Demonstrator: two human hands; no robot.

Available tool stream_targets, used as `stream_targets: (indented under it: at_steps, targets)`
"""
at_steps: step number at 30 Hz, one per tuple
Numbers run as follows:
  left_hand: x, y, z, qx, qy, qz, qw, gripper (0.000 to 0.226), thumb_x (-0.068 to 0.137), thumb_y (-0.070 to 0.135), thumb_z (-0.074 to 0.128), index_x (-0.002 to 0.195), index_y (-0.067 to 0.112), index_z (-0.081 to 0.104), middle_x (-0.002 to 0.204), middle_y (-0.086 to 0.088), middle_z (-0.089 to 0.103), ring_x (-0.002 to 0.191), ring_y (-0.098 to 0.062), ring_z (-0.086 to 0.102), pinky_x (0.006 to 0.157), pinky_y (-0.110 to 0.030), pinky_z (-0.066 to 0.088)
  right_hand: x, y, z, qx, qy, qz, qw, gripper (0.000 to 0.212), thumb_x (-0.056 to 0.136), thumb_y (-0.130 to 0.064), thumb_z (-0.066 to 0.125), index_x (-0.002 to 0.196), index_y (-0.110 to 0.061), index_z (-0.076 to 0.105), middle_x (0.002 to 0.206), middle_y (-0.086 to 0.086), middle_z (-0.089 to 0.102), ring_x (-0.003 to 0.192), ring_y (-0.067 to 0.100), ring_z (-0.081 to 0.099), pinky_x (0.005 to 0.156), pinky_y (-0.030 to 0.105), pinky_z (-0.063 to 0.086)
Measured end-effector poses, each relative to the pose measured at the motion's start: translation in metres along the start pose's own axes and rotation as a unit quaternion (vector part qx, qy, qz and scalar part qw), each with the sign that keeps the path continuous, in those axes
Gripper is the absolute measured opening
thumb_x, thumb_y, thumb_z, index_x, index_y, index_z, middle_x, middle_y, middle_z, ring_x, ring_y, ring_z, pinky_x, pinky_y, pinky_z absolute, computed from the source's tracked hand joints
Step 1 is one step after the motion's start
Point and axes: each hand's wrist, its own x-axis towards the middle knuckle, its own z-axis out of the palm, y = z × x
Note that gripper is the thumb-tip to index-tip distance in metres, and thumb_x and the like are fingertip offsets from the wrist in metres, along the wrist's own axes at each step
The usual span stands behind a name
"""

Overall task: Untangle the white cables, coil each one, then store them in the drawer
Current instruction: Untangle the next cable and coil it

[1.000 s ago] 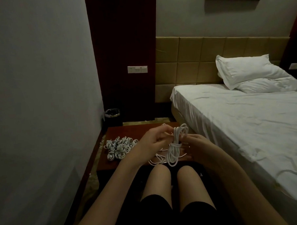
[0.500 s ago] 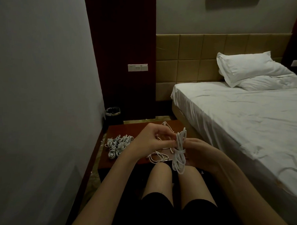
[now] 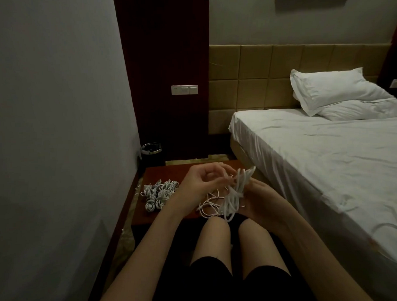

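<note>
My right hand (image 3: 261, 198) grips a bundle of white cable loops (image 3: 234, 195) upright above the near edge of the low wooden nightstand (image 3: 162, 172). My left hand (image 3: 205, 183) is just left of the bundle's top, its fingers curled and pinching the cable's free end near the loops. Loose tangled white cable (image 3: 210, 206) lies on the nightstand under my hands. A pile of several coiled white cables (image 3: 158, 194) sits on the left part of the nightstand. No drawer is visible.
A wall runs close on the left. A small black bin (image 3: 151, 151) stands behind the nightstand by a dark wood panel. The bed (image 3: 329, 158) with white sheet and pillows (image 3: 340, 94) fills the right. My knees are below the hands.
The cable bundle has tilted, its top leaning right. My left hand's fingers have shifted at the bundle's top with the cable end. The view has dipped slightly.
</note>
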Motion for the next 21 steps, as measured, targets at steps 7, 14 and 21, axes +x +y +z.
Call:
stream_targets:
  at_steps: [7, 14, 21]
  targets:
    - [0.001, -0.015, 0.013, -0.194, 0.197, -0.026, 0.961, 0.009, 0.077, 0.018, 0.068, 0.081, 0.011, 0.064, 0.072, 0.002, 0.071, 0.069, -0.009, 0.067, 0.066, -0.021, 0.053, 0.001, 0.002, 0.015, -0.059, 0.108, -0.058, 0.991, 0.033, 0.081, -0.024, 0.063, 0.11, -0.008, 0.064, 0.102, 0.014, 0.07, 0.091, 0.028, 0.068, 0.083, 0.044, 0.056]
    - [-0.009, -0.028, 0.006, -0.013, 0.119, -0.054, 0.991, 0.026, 0.082, 0.012, 0.073, 0.103, 0.001, 0.065, 0.095, -0.007, 0.074, 0.086, -0.015, 0.071, 0.074, -0.023, 0.056, 0.006, 0.005, 0.006, -0.145, 0.19, -0.122, 0.963, 0.034, 0.071, -0.029, 0.068, 0.1, -0.01, 0.065, 0.085, 0.006, 0.073, 0.073, 0.018, 0.072, 0.062, 0.028, 0.059]
    - [0.001, -0.052, -0.003, 0.043, 0.174, -0.072, 0.981, 0.023, 0.079, 0.011, 0.077, 0.101, 0.01, 0.07, 0.094, -0.002, 0.073, 0.078, -0.004, 0.07, 0.064, -0.015, 0.051, 0.028, 0.03, -0.005, -0.114, 0.204, -0.081, 0.969, 0.025, 0.081, -0.024, 0.066, 0.106, -0.017, 0.064, 0.101, 0.007, 0.072, 0.09, 0.02, 0.072, 0.073, 0.028, 0.058]
